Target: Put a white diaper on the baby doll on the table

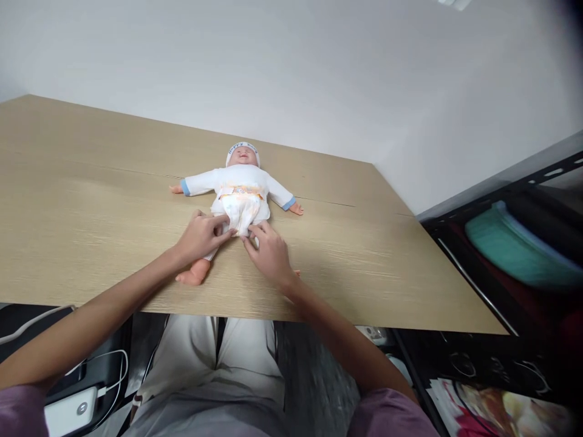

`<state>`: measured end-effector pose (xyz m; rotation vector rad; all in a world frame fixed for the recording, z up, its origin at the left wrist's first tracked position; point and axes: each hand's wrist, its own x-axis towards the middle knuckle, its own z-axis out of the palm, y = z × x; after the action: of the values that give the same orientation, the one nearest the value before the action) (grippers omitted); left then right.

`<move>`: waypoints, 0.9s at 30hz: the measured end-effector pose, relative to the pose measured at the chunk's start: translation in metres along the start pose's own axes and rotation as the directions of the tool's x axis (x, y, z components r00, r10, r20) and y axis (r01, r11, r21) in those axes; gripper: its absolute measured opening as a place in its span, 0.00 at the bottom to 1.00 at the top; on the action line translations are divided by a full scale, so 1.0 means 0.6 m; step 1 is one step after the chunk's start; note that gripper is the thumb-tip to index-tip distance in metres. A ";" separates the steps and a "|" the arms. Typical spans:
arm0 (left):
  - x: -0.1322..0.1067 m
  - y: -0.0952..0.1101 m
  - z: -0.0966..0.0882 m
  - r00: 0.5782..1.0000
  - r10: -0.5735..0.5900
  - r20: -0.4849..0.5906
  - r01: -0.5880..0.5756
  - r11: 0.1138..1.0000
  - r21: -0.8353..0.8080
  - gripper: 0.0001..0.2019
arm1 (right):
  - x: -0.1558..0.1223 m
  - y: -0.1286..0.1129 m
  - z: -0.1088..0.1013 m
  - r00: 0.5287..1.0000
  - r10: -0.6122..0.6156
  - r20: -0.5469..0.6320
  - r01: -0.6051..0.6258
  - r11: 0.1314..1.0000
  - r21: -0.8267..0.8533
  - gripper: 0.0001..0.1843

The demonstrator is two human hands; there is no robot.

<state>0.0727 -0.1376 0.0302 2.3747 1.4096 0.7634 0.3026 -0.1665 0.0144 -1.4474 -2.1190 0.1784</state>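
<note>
A baby doll [241,173] lies on its back on the wooden table, head away from me and arms spread wide. It wears a white top with blue cuffs and a white headband with lettering. Around its hips is a white diaper [243,209] with an orange printed band at the waist. My left hand [204,233] pinches the diaper's edge near one leg. Opposite it, my right hand [268,249] pinches the other side between thumb and fingers. One doll foot shows below my left hand; the other leg is mostly hidden behind my right hand.
The wooden table [113,230] meets a white wall [273,73] at the back. On the right stands a dark shelf with a green item [519,243] and colourful packages [505,406]. A white power bank [70,413] with a cable lies at the lower left, below table level.
</note>
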 end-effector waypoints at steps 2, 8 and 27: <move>0.003 -0.004 0.001 0.999 0.038 -0.024 -0.038 0.999 -0.026 0.17 | 0.001 0.000 0.003 1.000 -0.024 -0.017 0.024 1.000 0.001 0.09; 0.008 -0.015 0.004 0.986 0.112 -0.121 -0.126 0.986 -0.110 0.13 | 0.012 0.000 0.002 0.996 -0.086 -0.017 0.087 0.994 0.072 0.10; 0.011 -0.045 0.025 0.944 -0.328 -0.035 0.206 0.671 -0.712 0.34 | 0.020 0.020 -0.026 0.960 0.276 -0.046 -0.234 0.882 0.409 0.20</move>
<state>0.0641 -0.1181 0.0068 1.4995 1.1831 1.1708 0.3171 -0.1538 0.0268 -1.4410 -1.6751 0.5908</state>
